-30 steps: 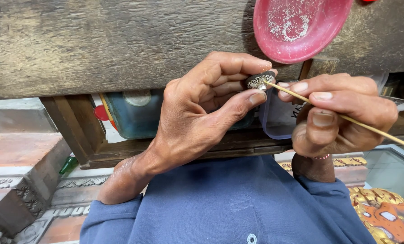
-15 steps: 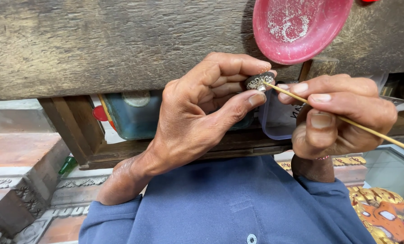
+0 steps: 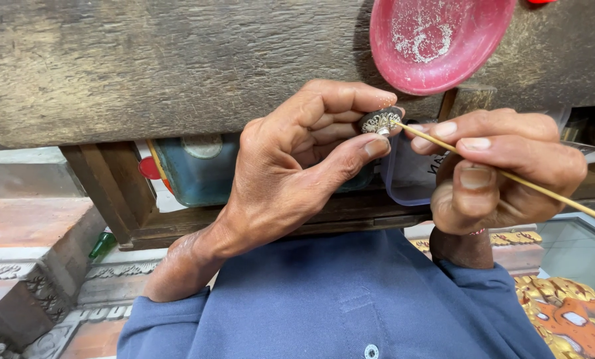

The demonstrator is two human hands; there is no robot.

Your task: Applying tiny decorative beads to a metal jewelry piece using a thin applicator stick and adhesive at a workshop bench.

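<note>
- Fine detail work under way, by the look of it: tip of a thin stick (image 3: 510, 176) touching a small round ornament (image 3: 380, 121) with a pale filigree face.
- Ornament held up in front of the near edge of the worn wooden worktop (image 3: 144, 60), just below a red dish (image 3: 437, 40) dusted with pale powder near the far right corner.
- Left hand (image 3: 297, 159): thumb and fingertips closed tight on the ornament's rim, remaining fingers curled in behind.
- Right hand (image 3: 503, 166): fingers together, pinched on the stick like a pen, the shaft running off toward the right edge.
- Next move, judged: a steady ornament and only a light, exact touch of the tip; any slip likely to mar the fine pattern.
- Below the worktop, a blue-green tin (image 3: 198, 166) and a clear plastic container (image 3: 410, 176).
</note>
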